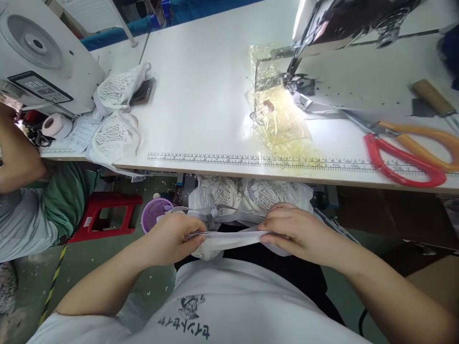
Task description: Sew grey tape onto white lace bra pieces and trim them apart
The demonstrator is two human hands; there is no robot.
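Note:
In my lap, below the table edge, lies a white lace garment [251, 193] with grey straps. My left hand [175, 236] and my right hand [290, 229] are both closed in a pinch on a white fabric band [229, 238] of that garment, stretched flat between them. The hands are level with each other, about a hand's width apart. On the white table [201, 95] above stands the sewing machine's needle area [297, 86], lit by a small lamp.
Red and orange scissors [409, 148] lie at the table's right. A printed ruler [251, 161] runs along the front edge. Two white lace pieces [114, 119] lie at left beside another machine [36, 52]. A co-worker's arm [17, 157] shows at far left; red stool [103, 212] on the floor.

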